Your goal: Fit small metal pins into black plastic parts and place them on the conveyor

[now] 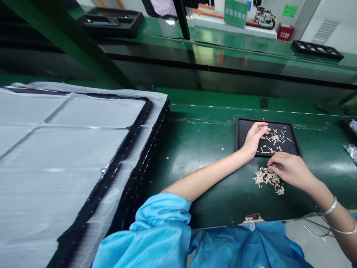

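Note:
A shallow black tray (240, 138) lies on the green table, with small pale strips and bits (275, 138) scattered in it. Over its left part is my left hand (254, 137), fingers loosely stretched towards the strips and a little apart, with nothing visible in them. In front of the tray, a heap of small beige pieces (266, 176) lies on the table. My right hand (291, 169) rests at the heap's right edge, thumb and forefinger brought close together. Whatever is between those fingertips is too small to make out.
At left stands a wide stack of whitish sheets (92, 145) with black edging. A green post (69, 41) slants above it. On the raised green shelf behind sit a black tray of tools (111, 20) and another black tray (318, 49). A plastic bag (351, 152) lies far right.

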The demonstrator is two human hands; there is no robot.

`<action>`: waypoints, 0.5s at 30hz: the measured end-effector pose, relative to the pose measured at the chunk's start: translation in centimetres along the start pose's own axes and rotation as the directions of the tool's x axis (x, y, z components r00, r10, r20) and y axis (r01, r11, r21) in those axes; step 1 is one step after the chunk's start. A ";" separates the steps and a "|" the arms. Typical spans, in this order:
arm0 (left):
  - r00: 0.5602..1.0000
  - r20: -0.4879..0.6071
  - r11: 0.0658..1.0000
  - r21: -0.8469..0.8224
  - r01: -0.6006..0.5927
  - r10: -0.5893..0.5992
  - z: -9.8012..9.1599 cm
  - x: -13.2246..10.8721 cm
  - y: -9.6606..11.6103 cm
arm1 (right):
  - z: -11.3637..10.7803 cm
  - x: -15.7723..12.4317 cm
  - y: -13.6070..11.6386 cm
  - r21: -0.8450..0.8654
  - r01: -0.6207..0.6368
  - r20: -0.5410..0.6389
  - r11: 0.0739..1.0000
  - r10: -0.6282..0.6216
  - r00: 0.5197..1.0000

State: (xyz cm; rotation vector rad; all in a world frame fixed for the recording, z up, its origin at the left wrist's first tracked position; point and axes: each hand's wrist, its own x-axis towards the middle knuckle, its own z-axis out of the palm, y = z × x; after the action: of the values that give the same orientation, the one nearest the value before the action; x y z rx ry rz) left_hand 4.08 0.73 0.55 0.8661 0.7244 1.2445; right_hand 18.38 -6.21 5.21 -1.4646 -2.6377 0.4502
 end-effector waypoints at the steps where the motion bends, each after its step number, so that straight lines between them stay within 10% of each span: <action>1: 1.000 0.003 1.000 -0.003 0.004 -0.004 0.0 0.0 0.0 | 0.2 0.1 -0.2 -0.029 -0.001 0.012 1.000 0.002 1.000; 15: 0.999 0.035 1.000 0.000 0.018 -0.018 0.5 0.3 0.0 | 2.7 -0.4 -1.5 -0.501 0.245 -0.081 0.830 -0.327 0.942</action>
State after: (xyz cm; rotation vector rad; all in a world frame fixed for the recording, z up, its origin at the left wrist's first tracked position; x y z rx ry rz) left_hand 4.59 0.92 0.78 0.8770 0.7028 1.2110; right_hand 16.82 -7.85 3.08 -1.0916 -2.8867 -0.3782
